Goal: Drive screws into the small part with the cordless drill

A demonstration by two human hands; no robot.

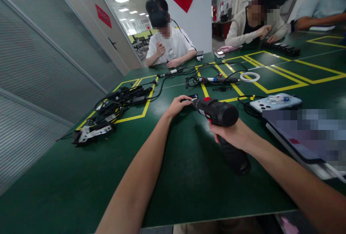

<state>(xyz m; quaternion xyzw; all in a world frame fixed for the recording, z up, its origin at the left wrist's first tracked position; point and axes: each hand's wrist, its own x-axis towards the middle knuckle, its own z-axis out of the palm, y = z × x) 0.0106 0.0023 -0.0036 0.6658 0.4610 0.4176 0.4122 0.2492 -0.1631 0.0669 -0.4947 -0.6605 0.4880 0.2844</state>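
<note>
My right hand is wrapped around the grip of a black cordless drill with red accents, its index finger at the trigger. The drill points away from me and slightly left, its chuck close to my left hand's fingertips. On the green table, my left hand is closed, with its fingers against a small black part. The drill's front end overlaps this part in view, so whether the bit touches it I cannot tell. Most of the part is hidden behind the fingers and drill.
Tangled black cables and adapters lie at left, near a black-and-white piece. Further back are a pen-like tool and a white ring. A phone lies at right. Several people sit around the table.
</note>
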